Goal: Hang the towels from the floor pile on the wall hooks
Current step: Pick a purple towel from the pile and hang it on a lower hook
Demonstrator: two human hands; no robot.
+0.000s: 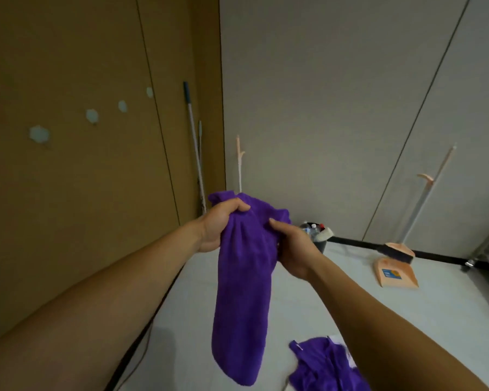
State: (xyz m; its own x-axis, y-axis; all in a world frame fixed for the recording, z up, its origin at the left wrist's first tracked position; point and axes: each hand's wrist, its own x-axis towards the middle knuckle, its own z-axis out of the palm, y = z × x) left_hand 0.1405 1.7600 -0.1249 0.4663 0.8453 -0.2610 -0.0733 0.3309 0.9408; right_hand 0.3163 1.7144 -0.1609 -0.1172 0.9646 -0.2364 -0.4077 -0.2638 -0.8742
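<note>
Up front in the head view, facing the room corner, we list as follows.

1. Purple towel: held in the air between both our hands. Its top is bunched and the rest hangs straight down as a long fold, clear of the floor.
2. Left hand: its fingers are curled over the bunched top edge and grip the cloth.
3. Right hand: it is just beside the left, on the towel's right edge, with its fingers closed on a fold of the cloth.
4. Floor pile: more purple cloth, crumpled on the floor at the lower edge, below our right forearm.
5. Wall hooks: a slanting row of pale round pads on the brown wall to our left, well apart from the towel. They are too blurred to show detail, and nothing hangs from those we can see.
6. Mop handle: it leans in the corner where the brown wall meets the grey wall.
7. Dark bin: it stands on the floor behind our right hand and has bottles in it.
8. Peach dustpan with a dark brush: they stand against the grey wall, to the right of the bin.
9. Dark cable: it runs along the foot of the brown wall.
</note>
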